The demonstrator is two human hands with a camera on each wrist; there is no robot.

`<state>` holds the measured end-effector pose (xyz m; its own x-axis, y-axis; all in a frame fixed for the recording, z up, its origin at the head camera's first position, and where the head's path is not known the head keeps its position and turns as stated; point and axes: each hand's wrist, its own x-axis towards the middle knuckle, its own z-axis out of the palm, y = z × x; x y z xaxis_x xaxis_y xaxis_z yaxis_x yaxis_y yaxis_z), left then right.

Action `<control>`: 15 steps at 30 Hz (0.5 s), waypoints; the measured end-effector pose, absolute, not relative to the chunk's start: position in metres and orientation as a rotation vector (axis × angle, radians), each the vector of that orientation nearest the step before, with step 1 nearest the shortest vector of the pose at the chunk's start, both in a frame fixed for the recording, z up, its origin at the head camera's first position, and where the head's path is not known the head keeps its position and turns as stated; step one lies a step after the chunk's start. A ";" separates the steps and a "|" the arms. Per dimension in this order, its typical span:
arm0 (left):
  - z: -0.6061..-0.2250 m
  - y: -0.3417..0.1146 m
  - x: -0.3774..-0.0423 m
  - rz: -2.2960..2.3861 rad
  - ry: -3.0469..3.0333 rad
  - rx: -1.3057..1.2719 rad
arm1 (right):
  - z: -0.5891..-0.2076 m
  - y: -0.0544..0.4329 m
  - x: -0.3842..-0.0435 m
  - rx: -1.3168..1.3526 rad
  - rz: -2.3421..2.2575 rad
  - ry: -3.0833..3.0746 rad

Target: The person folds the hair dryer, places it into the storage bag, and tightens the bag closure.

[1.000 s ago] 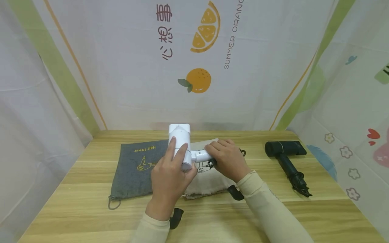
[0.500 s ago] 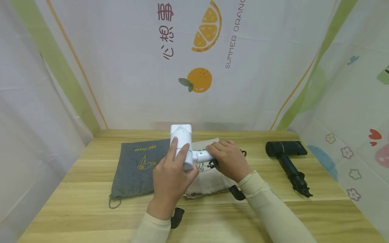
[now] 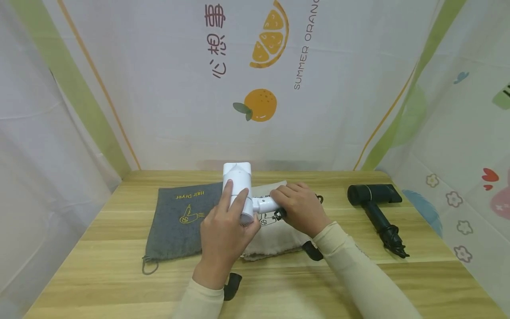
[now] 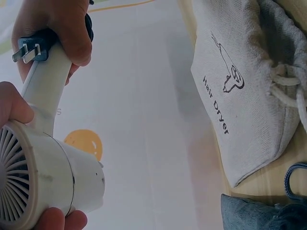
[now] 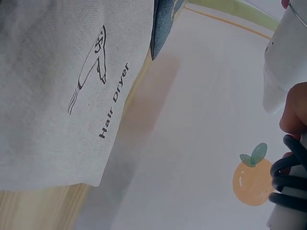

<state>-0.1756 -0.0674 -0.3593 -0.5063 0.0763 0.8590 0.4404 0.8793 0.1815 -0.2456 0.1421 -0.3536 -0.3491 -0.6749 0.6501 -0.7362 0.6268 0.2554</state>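
Observation:
A white hair dryer [image 3: 239, 175] is held above the table by both hands. My left hand [image 3: 223, 235] grips its barrel, two fingers lying along the top and the thumb near the handle joint. My right hand [image 3: 299, 206] is wrapped round the handle [image 3: 264, 204]. In the left wrist view the round air grille [image 4: 12, 177] shows, and a two-pin plug [image 4: 36, 45] sits at the handle by the right hand. The dark cord [image 5: 292, 177] is wound round the handle in the right wrist view. Below lies a light drawstring bag [image 3: 275, 241] printed "Hair Dryer".
A dark grey drawstring bag [image 3: 175, 235] with yellow print lies left of the light one. On the right a black hair dryer [image 3: 376, 212] rests with its cord wound round the handle. The wooden table [image 3: 99, 266] meets a printed white curtain [image 3: 179, 110] at the back.
The white hair dryer and both hands stay almost in place. The right forearm has shifted slightly to the right.

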 end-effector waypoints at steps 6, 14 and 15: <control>-0.358 -0.068 -0.177 -0.472 -2.066 -0.376 | -0.351 0.141 -0.247 1.116 0.096 -2.094; -0.359 -0.069 -0.176 -0.483 -2.063 -0.377 | -0.352 0.141 -0.248 1.123 0.083 -2.094; -0.359 -0.069 -0.176 -0.484 -2.061 -0.378 | -0.352 0.142 -0.249 1.125 0.080 -2.092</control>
<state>-0.1760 -0.0688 -0.3588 -0.5003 0.0724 0.8628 0.4488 0.8738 0.1870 -0.2488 0.1416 -0.3518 -0.3357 -0.6939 0.6370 -0.7406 0.6123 0.2768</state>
